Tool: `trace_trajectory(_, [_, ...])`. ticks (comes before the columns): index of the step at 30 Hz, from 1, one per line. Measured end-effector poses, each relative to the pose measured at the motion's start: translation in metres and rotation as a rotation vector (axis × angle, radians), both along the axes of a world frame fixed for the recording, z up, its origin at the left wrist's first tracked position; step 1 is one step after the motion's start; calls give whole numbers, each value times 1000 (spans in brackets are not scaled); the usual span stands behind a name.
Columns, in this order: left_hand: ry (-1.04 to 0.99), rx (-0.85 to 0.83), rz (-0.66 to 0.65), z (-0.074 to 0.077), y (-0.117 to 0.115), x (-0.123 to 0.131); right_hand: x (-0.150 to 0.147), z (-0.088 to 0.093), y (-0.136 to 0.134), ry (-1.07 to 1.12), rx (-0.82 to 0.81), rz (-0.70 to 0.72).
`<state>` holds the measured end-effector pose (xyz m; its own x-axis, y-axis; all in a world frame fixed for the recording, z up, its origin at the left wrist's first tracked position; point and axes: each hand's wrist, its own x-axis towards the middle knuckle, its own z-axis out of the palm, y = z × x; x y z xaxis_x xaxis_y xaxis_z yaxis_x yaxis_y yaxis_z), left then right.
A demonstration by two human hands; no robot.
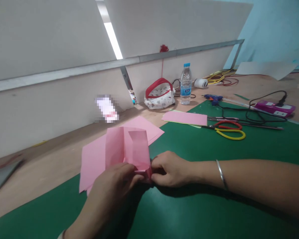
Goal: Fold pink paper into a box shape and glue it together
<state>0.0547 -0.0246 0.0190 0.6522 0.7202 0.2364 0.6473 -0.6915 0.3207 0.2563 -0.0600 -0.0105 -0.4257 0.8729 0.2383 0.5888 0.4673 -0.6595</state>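
Observation:
A piece of folded pink paper (139, 146) stands partly upright on the green mat (179, 212), its panels bent into a box-like shape. My left hand (117, 181) pinches its near edge, thumb and fingers closed on the paper. At the lower right corner my right hand (168, 169) grips the same paper between curled fingers and thumb; the fingertips are partly hidden. Beneath and behind lie loose pink sheets (93, 159), flat and overlapping on the mat and table.
Scissors (230, 130) with red and yellow handles lie right, beside pink paper strips (186, 118). Farther back are a water bottle (185, 86), a white-and-red pouch (160, 96), a blue glue gun (213, 98) and a purple power strip (275, 109) with black cable. A panel wall (52, 113) bounds the table.

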Motion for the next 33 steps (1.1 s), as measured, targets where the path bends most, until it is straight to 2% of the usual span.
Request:
trace_trajectory(6, [37, -2, 35, 1, -3, 0, 3, 4, 1, 96, -140, 13])
trace_trajectory(11, [-47, 15, 70, 5, -9, 1, 4, 9, 2, 154, -242, -5])
trace_trajectory(14, [-132, 32, 73, 9, -15, 4, 3, 13, 1, 199, -299, -64])
trace_trajectory(17, [-170, 106, 20, 9, -18, 6, 2, 16, -2, 231, -302, -125])
trace_trajectory(22, [-214, 348, -102, 5, -12, -1, 2, 18, -2, 297, -295, -130])
trace_trajectory(26, [-190, 329, -137, 6, -10, -2, 7, 18, 1, 410, -349, -102])
trace_trajectory(33, [-229, 372, -213, 10, -16, 10, 8, 19, 1, 298, -300, -151])
